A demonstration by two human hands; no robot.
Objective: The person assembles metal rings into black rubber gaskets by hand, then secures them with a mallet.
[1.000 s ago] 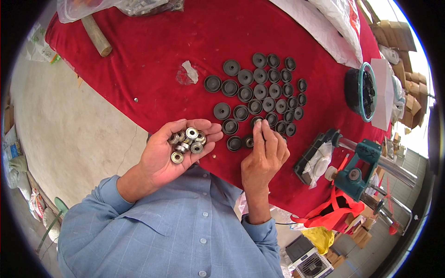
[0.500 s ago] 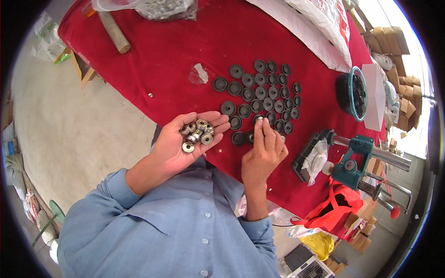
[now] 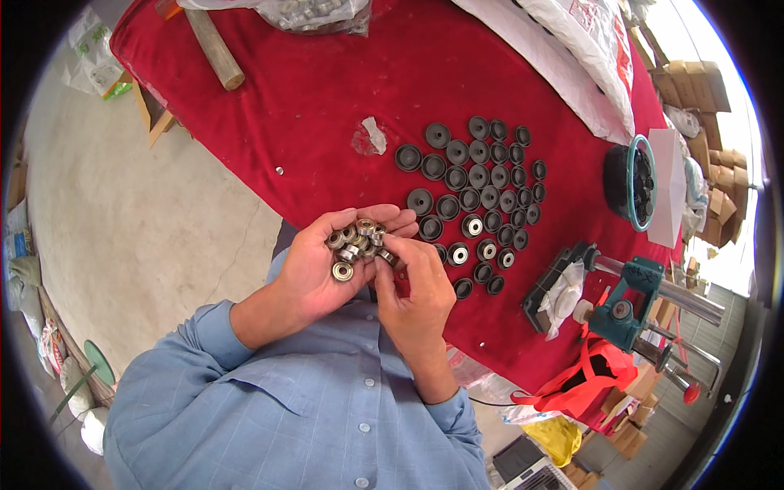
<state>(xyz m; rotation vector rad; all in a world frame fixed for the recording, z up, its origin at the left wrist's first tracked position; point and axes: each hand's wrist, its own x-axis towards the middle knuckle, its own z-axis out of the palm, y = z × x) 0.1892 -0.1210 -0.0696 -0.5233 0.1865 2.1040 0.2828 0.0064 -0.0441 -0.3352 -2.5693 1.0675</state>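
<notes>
My left hand [image 3: 304,273] lies palm up, cupped under a small heap of shiny metal ball bearings [image 3: 343,271]. Over that palm, my right hand [image 3: 420,298] pinches one bearing [image 3: 388,258] between thumb and fingers at the edge of the heap. Beyond both hands, round black plastic caps [image 3: 420,202] lie in loose rows on the red cloth. A few caps near my right hand have a bearing seated in the centre, such as this filled cap [image 3: 472,226]. My right hand partly hides the nearest caps.
A green hand press [image 3: 625,306] stands at the right, by a red bag [image 3: 584,371]. Behind it is a teal-rimmed tub [image 3: 645,184] of black parts. A hammer [image 3: 214,51] and a clear bag of metal parts [image 3: 318,12] lie at the far left of the red cloth [image 3: 327,106].
My right hand has moved left from the caps to the heap in my left palm and now pinches a bearing. Bearings show in several caps it was covering.
</notes>
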